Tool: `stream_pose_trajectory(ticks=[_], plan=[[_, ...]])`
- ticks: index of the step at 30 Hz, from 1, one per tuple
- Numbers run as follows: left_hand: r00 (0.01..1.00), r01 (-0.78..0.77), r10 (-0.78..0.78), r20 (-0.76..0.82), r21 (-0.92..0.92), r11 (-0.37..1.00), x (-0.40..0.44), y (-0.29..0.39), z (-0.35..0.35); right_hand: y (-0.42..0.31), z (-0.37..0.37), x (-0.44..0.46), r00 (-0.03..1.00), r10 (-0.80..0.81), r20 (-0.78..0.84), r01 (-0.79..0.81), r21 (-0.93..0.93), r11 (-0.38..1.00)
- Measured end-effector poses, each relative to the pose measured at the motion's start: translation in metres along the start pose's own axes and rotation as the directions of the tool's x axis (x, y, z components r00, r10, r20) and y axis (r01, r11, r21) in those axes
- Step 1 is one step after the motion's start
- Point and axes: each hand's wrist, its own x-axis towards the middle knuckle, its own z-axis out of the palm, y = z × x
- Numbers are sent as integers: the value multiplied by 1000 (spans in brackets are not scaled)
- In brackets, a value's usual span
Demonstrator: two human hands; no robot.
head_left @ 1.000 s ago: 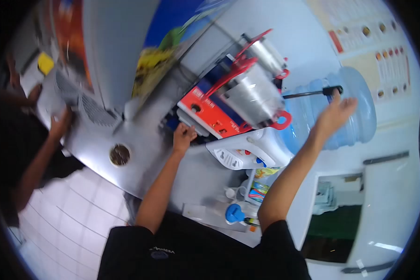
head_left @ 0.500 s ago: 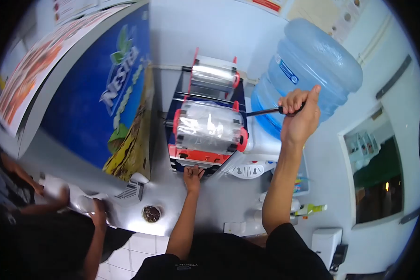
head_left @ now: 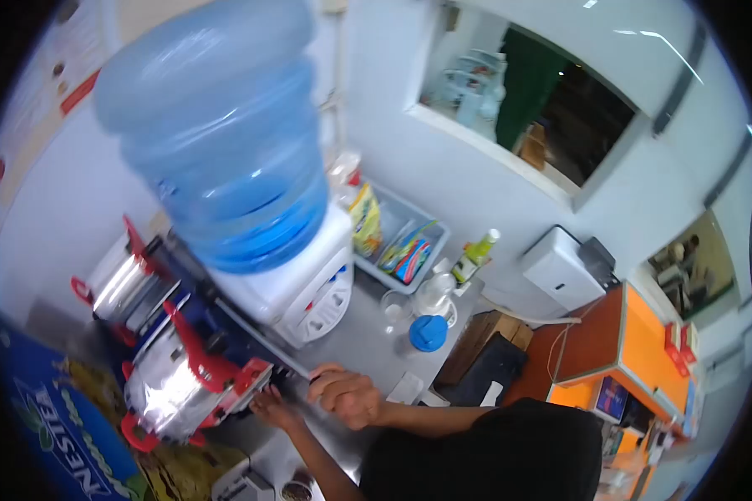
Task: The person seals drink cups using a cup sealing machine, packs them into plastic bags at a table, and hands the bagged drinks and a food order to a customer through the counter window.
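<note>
The long, dark metal lever [head_left: 267, 340] has swung down, the right hand [head_left: 348, 397] clenched around its end. A big blue translucent water bottle [head_left: 226, 142] stands beside the red-and-blue boxy machine [head_left: 246, 388]; the left hand [head_left: 276, 411] is at its front, grip unclear.

A large blue water bottle [head_left: 226, 142] sits upside down on a white dispenser [head_left: 326, 288]. Beside it, a grey bin [head_left: 439, 248] holds a yellow packet [head_left: 365, 219] among others. A blue-lidded container [head_left: 429, 333] stands on the metal counter [head_left: 361, 330], near a green bottle [head_left: 475, 255]. A white box [head_left: 562, 269] hangs below a window opening [head_left: 551, 96], left of an orange cabinet [head_left: 647, 342].
</note>
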Motion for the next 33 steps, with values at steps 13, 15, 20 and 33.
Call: stream_pose_trajectory(ticks=[13, 15, 20, 33], plan=[[999, -33, 33, 11, -62, 998, 6, 1, 0, -9, 6, 0, 996, -40, -79, 34, -78, 996], [1000, -27, 26, -13, -67, 997, 4, 4, 4, -9, 6, 1, 995, -66, -75, 60, -82, 995], [999, -3, 0, -36, -79, 997, 3, 7, 9, -13, 8, 33, 982, -174, -66, 169, -82, 982], [998, -27, 39, 51, -212, 977, 31, -26, -15, 17, 124, 357, 978, 86, 190, 183, -979, 89]])
